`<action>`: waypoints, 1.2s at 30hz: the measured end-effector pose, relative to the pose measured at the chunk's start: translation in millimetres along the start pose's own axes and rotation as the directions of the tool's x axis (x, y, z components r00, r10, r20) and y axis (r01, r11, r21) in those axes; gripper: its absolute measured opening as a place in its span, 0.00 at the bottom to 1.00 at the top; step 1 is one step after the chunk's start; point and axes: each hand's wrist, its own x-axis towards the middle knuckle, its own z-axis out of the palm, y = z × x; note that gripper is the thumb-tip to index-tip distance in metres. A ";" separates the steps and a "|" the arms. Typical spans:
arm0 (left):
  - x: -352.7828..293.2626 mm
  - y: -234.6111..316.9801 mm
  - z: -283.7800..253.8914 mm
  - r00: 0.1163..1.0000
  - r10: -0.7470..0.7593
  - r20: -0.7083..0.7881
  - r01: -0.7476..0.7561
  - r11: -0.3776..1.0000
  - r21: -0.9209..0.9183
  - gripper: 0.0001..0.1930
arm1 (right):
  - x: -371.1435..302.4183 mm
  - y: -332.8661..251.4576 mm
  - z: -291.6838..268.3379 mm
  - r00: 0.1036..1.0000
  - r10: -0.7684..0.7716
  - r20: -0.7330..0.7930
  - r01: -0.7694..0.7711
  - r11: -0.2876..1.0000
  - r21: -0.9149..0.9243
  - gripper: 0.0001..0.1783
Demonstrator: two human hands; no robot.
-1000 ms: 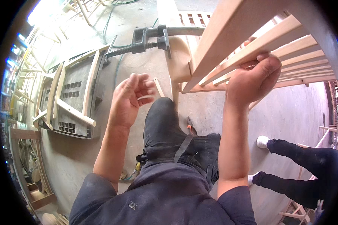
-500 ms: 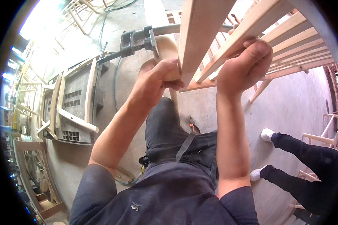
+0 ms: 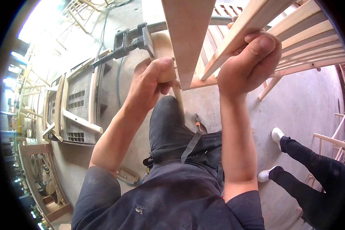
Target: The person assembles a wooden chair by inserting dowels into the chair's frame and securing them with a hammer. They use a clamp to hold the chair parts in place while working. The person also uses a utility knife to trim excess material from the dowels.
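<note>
My left hand (image 3: 151, 78) is closed around the lower end of a pale wooden piece (image 3: 162, 45), its thumb on top. A dark bar clamp (image 3: 132, 41) has its screw-side jaw at the outer side of that piece, and its bar runs right behind a wide wooden board (image 3: 189, 36). Between piece and board shows a narrow gap with small dark details I cannot make out. My right hand (image 3: 253, 63) is wrapped around a wooden rail (image 3: 234, 48) of a slatted frame, the thumb uppermost. The frame's far parts are cut off by the picture's edge.
Pliers with orange on the handles (image 3: 198, 124) lie on the floor by my knee. At left, curved wooden parts rest on a grey plastic pallet (image 3: 76, 101). A person in dark trousers (image 3: 301, 153) stands at right. A hose (image 3: 119, 84) crosses the floor.
The wooden piece, clamp and board have shifted left in the picture, my left hand with them. A narrow gap between piece and board now shows. My right hand keeps its grip on the rail.
</note>
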 end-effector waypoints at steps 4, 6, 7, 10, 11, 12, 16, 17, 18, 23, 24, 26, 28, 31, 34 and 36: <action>-0.1 -15.9 9.4 0.995 0.005 -0.102 -0.020 0.990 -0.141 0.14 | -3.4 -1.8 -2.0 1.000 0.025 0.009 -0.025 1.000 -0.013 0.22; -1.3 -20.9 15.9 0.989 0.018 -0.145 -0.046 0.980 -0.194 0.14 | -0.4 -3.9 3.3 0.992 0.123 -0.007 -0.121 0.984 0.130 0.22; -1.3 -17.8 18.7 0.990 0.020 -0.143 -0.044 0.984 -0.173 0.15 | -3.7 -7.8 2.2 0.981 0.194 -0.004 -0.189 0.961 0.202 0.22; 2.7 -21.7 12.6 0.994 0.068 -0.089 -0.077 0.992 -0.104 0.16 | -11.0 -19.5 -8.0 0.946 0.316 0.068 -0.320 0.891 0.322 0.23; 2.9 -23.3 9.0 0.994 0.089 -0.062 -0.094 0.992 -0.080 0.16 | -13.7 -23.0 -17.6 0.948 0.291 0.133 -0.317 0.910 0.267 0.23; 4.6 -24.3 13.2 0.988 0.115 -0.101 -0.124 0.989 -0.081 0.18 | -17.2 -26.4 -23.8 0.956 0.267 0.118 -0.287 0.935 0.208 0.23; 17.9 -38.5 18.7 0.977 0.201 -0.076 -0.212 0.957 -0.199 0.29 | -65.3 -37.2 -35.1 0.912 0.403 -0.071 -0.388 0.907 0.165 0.21; 23.3 -40.9 15.5 0.975 0.220 -0.020 -0.217 0.943 -0.253 0.32 | -76.3 -41.6 -35.9 0.807 0.589 -0.044 -0.552 0.778 0.298 0.20; 25.5 -41.2 12.2 0.970 0.228 0.085 -0.198 0.942 -0.270 0.33 | -84.5 -46.4 -34.9 0.665 0.747 0.010 -0.682 0.601 0.416 0.19; 35.2 -50.7 -5.5 0.889 0.284 0.358 -0.147 0.920 -0.364 0.36 | -88.5 -37.8 -21.6 0.413 0.910 0.039 -0.755 0.318 0.574 0.17; 33.7 -48.1 1.1 0.926 0.248 0.285 -0.125 0.913 -0.389 0.36 | -86.9 -36.0 -19.1 0.402 0.915 0.046 -0.759 0.305 0.576 0.16; 33.5 -47.7 2.6 0.932 0.218 0.288 -0.088 0.910 -0.406 0.36 | -83.3 -39.8 -15.5 0.368 0.929 0.043 -0.773 0.280 0.570 0.16; 32.6 -46.9 1.3 0.943 0.203 0.263 -0.083 0.911 -0.404 0.36 | -80.7 -45.4 -10.1 0.378 0.923 0.073 -0.796 0.284 0.535 0.15; 31.3 -49.4 -1.0 0.952 0.228 0.203 -0.181 0.957 -0.228 0.37 | -76.4 -49.9 -4.1 0.378 0.923 0.077 -0.826 0.298 0.478 0.16; 28.4 -49.1 1.3 0.947 0.261 0.187 -0.253 0.965 -0.065 0.37 | -75.1 -46.1 -1.8 0.370 0.923 0.108 -0.848 0.287 0.446 0.17; 27.7 -44.7 7.3 0.961 0.190 0.202 -0.097 0.912 -0.398 0.37 | -73.4 -45.7 0.2 0.331 0.933 0.143 -0.859 0.235 0.456 0.18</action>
